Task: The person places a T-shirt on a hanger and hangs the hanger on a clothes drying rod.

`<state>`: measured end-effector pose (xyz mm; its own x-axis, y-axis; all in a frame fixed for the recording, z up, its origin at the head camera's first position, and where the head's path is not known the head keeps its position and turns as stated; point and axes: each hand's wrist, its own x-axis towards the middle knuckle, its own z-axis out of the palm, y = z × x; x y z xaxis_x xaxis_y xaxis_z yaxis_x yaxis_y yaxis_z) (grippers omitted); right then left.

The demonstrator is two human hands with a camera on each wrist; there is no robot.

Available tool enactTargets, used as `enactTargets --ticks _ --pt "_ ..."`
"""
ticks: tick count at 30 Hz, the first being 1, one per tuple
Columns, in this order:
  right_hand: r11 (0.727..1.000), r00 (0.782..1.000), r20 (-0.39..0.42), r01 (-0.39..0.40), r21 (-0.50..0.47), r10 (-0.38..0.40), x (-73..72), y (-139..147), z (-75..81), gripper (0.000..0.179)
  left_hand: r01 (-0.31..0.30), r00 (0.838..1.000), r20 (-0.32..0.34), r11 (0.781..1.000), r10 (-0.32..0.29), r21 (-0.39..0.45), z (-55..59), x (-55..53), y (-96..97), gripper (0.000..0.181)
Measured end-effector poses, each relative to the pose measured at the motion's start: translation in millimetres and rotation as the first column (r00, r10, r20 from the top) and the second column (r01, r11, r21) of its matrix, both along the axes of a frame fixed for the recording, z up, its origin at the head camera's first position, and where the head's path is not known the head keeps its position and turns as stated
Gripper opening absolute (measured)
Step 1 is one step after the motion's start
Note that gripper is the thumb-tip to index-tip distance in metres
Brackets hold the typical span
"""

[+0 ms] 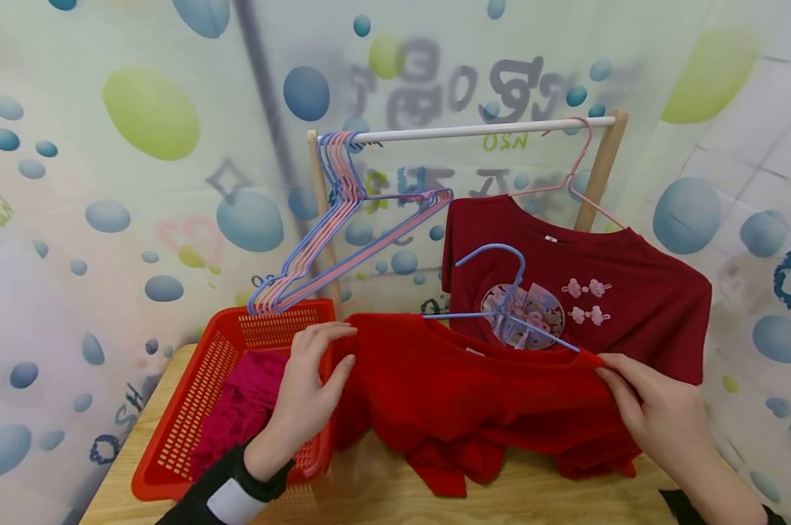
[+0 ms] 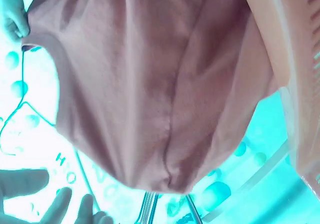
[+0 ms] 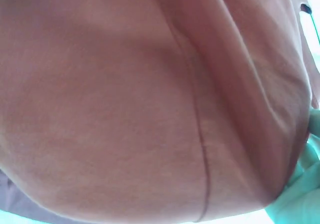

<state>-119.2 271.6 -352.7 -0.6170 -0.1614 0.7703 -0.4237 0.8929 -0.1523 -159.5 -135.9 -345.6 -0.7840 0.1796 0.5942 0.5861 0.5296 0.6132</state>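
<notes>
A bright red shirt (image 1: 447,379) is spread above the table, its neckline facing up. A blue clothes hanger (image 1: 502,310) sits partly inside the neck, hook upward, both arms running under the shoulders. My right hand (image 1: 664,408) pinches the right shoulder between thumb and fingers, over the hanger's end. By the left shoulder is my left hand (image 1: 313,386), thumb apart from loosely bent fingers. In the left wrist view its fingers (image 2: 27,184) are spread, with nothing between them. Cloth nearly fills the right wrist view, where the shirt (image 3: 125,108) looks brownish.
At left stands a red plastic basket (image 1: 172,430) with crumpled magenta cloth (image 1: 244,401). Behind is a rack with a white rail (image 1: 454,133). Several blue and pink hangers (image 1: 343,211) hang at its left; a dark red shirt (image 1: 657,292) on a pink hanger (image 1: 572,175) hangs right.
</notes>
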Motion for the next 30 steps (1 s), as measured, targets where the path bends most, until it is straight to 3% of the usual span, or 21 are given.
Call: enactTargets --ticks 4,10,15,18,23,30 --pt "0.999 0.999 0.008 0.043 -0.009 -0.043 3.7 3.4 -0.1 0.033 -0.021 1.000 -0.015 0.992 0.023 0.126 -1.2 9.2 -1.0 0.031" --pt "0.995 0.995 0.018 0.098 -0.016 -0.098 5.5 9.4 0.4 0.031 -0.089 0.994 0.080 0.961 0.070 0.262 -1.9 20.0 1.6 0.025" --pt "0.991 0.991 0.024 0.135 -0.028 -0.134 5.2 14.5 1.1 0.028 -0.133 0.981 0.180 0.922 0.070 0.363 -4.4 22.6 1.9 0.024" --pt "0.989 0.990 0.009 0.144 -0.030 -0.144 4.6 16.0 1.7 0.026 -0.144 0.978 0.202 0.892 0.061 0.429 -6.2 23.6 -1.0 0.023" --pt "0.986 0.987 -0.005 0.162 -0.040 -0.162 3.1 16.7 3.0 0.024 -0.166 0.978 0.195 0.859 0.079 0.484 -7.5 24.6 -6.6 0.023" --pt "0.980 0.981 -0.040 0.189 -0.063 -0.192 -5.0 15.1 5.5 0.024 -0.219 0.966 0.238 0.823 0.105 0.524 -8.4 24.8 -11.3 0.021"
